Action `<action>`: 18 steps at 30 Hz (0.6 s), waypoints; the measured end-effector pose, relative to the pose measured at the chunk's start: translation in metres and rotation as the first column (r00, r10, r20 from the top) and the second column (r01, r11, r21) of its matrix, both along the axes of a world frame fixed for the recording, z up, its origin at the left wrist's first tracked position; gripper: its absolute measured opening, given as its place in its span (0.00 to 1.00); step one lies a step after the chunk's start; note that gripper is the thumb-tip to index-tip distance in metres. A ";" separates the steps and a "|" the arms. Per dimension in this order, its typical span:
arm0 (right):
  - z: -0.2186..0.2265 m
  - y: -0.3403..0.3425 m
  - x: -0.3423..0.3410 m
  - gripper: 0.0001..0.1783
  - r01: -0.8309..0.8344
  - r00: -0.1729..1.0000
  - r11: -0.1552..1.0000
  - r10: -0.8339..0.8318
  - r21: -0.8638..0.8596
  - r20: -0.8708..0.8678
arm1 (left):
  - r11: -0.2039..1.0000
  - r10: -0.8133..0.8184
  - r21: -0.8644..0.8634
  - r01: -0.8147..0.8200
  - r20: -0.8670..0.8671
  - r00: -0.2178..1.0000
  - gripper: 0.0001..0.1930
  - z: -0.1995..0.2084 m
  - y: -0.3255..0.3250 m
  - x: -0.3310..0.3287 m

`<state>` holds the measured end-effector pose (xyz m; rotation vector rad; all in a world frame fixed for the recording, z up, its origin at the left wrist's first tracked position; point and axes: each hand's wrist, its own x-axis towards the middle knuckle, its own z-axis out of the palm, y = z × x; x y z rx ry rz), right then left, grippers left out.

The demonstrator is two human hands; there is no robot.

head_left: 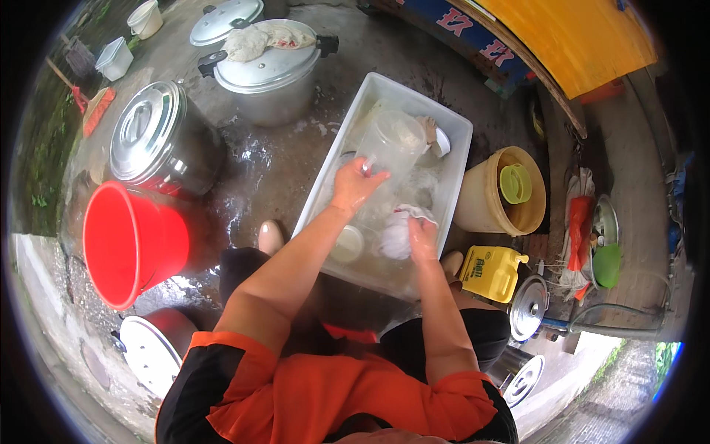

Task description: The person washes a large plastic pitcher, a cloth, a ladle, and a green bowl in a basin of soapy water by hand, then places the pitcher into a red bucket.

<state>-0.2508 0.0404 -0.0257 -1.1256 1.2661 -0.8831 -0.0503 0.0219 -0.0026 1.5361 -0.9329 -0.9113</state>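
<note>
A white rectangular plastic tub (462, 148) holding cloudy water stands on the floor in front of me. My left hand (356, 183) grips a clear plastic container (392, 140) by its near end, above the water. My right hand (423, 238) is closed on a wet white cloth (397, 235) near the tub's right side. Below the left wrist, a round pale piece (347, 243) lies in the water. Just past the clear container, a small white cup-like item (441, 143) rests by the far right wall.
A red bucket (111, 244) and a lidded steel pot (148, 133) stand at left. Beyond them is a pressure cooker (266, 74) with a cloth on its lid. At right are a beige bucket (473, 200) with a green scoop (515, 183) and a yellow jug (489, 272).
</note>
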 end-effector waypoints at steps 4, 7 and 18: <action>0.093 -0.004 -0.017 0.13 0.055 0.990 0.995 -0.044 -0.084 0.133 | 0.998 -0.065 0.041 0.053 0.403 0.913 0.21 -0.001 0.008 0.005; 0.164 -0.012 -0.015 0.15 0.079 0.981 0.981 -0.045 -0.175 0.189 | 0.974 -0.210 0.170 0.152 0.404 0.891 0.25 0.005 0.014 0.008; 0.095 -0.048 0.003 0.24 -0.621 0.714 0.600 0.168 -0.504 -0.680 | 0.918 -0.366 0.137 0.373 0.657 0.659 0.25 0.030 0.057 -0.010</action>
